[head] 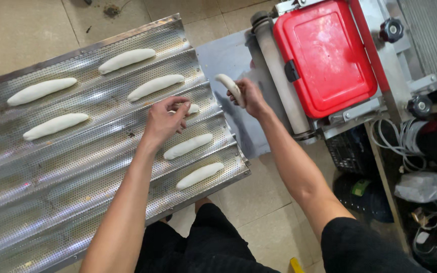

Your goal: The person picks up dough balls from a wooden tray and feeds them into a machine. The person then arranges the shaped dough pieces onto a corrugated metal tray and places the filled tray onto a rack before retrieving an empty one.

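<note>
Across the left of the frame lies my perforated, grooved baking tray (pixel 51 202), its channels keeping dough sticks apart. At centre my left hand (pixel 165 119) pinches one dough piece (pixel 193 108) into a groove. Just right, my right hand (pixel 249 96) grips a curved dough roll (pixel 228 86) beside the red-lidded machine (pixel 324 55).

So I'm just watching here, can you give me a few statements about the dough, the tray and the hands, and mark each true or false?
1. The right hand holds a dough piece. True.
2. The left hand rests on the red cover. False: it is on a dough piece at the perforated tray.
3. The tray is flat. False: it has long grooves.
4. Shaped dough pieces lie in the grooves. True.
</note>
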